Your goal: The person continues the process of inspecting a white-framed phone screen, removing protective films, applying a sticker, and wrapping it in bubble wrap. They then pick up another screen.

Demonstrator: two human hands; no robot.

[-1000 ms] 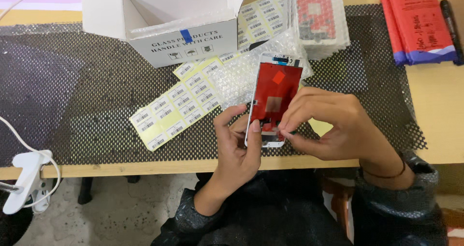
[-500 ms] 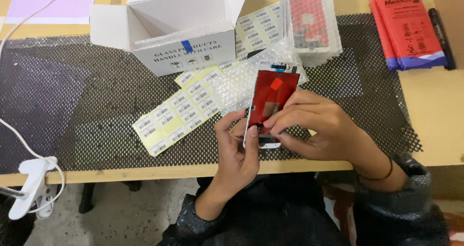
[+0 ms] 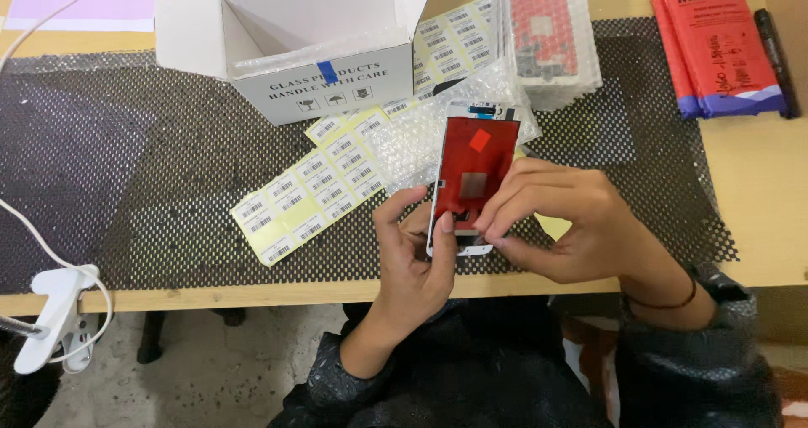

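Note:
My left hand [image 3: 412, 260] holds the lower end of a phone screen panel [image 3: 471, 167], white-framed with a red film on its face, upright over the table's front edge. My right hand [image 3: 560, 222] is on the panel's lower right side, fingertips pressed on the red film near its bottom. Behind the panel lies a crumpled bubble-wrap sleeve [image 3: 412, 138]. A yellow sheet of barcode stickers [image 3: 307, 196] lies on the mat just left of my hands.
A black mesh mat [image 3: 160, 184] covers the wooden table [image 3: 757, 184]. An open white cardboard box [image 3: 303, 49] stands at the back. Bubble-wrapped panels [image 3: 543, 37] are stacked beside it. Red packets [image 3: 715, 45] lie far right. A white clamp with cable [image 3: 55, 319] grips the front edge.
The view has shifted a little. My right fingertips have slid down toward the bottom of the red film. The panel stays in both hands.

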